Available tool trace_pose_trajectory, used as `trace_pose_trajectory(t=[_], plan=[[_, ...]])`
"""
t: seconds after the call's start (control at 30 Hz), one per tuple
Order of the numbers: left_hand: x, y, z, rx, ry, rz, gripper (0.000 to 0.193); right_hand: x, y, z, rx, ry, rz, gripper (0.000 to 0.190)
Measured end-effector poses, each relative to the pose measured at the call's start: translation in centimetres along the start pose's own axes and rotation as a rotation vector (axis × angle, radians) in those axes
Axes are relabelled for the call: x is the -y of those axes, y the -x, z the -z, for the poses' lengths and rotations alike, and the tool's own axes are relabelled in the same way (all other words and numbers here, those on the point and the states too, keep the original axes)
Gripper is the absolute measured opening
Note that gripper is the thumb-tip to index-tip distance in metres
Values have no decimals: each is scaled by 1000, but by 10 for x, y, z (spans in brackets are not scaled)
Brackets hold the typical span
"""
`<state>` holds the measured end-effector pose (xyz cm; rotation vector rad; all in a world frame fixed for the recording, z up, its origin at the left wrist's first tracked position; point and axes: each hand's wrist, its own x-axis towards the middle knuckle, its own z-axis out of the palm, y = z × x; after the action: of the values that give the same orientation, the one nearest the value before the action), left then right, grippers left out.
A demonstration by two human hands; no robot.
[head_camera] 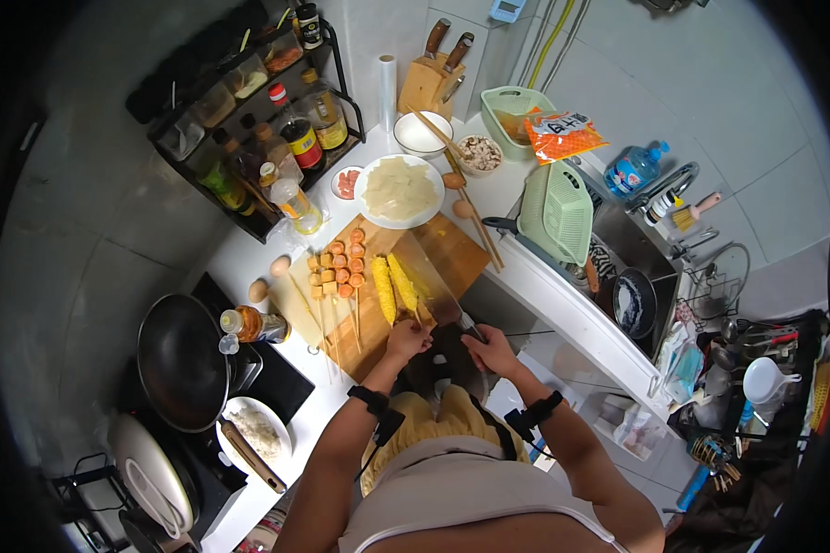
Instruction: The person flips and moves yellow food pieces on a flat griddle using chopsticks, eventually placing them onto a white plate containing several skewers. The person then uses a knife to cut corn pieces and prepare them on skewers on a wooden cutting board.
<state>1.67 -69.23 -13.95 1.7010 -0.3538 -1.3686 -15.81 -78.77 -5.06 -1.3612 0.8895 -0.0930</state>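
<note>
A wooden cutting board (pixel 373 345) lies before me at the counter's corner. Two yellow, corn-like skewers (pixel 393 287) rest on it. My left hand (pixel 409 340) has its fingers closed at the near end of these skewers, on a stick. In my right hand (pixel 491 351) is the handle of a wide-bladed kitchen knife (pixel 434 283); its blade lies beside the right skewer. Left of the yellow pieces are skewers of round orange-pink slices (pixel 348 263) and of tan cubes (pixel 326 276). A white plate of pale flat sheets (pixel 399 191) stands behind the board.
Eggs (pixel 280 265) and an oil bottle (pixel 254 325) stand left, near a black wok (pixel 183 363) and a plate of rice (pixel 254 432). Bottles fill a black rack (pixel 249 90). At right are chopsticks (pixel 483 228), a green basket (pixel 557 214) and a sink (pixel 622 235).
</note>
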Motion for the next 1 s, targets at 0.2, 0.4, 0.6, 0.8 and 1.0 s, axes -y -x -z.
trace_pose_trajectory(t=[0.2,0.4,0.6,0.8,1.0], plan=[[-3,-4,-6,26,152,66,12,-15,-10,13,-126,83,-1,25],[-8,-20,-26,100,324,68,13,10,-10,18,-204,254,62,24],[-11,-42,-42,106,423,94,15,50,-16,19,-168,389,96,27],[-15,-42,-38,143,370,92,23,74,-23,21,-118,416,44,30],[-24,-42,-15,158,196,164,24,92,-19,19,-104,431,-3,30]])
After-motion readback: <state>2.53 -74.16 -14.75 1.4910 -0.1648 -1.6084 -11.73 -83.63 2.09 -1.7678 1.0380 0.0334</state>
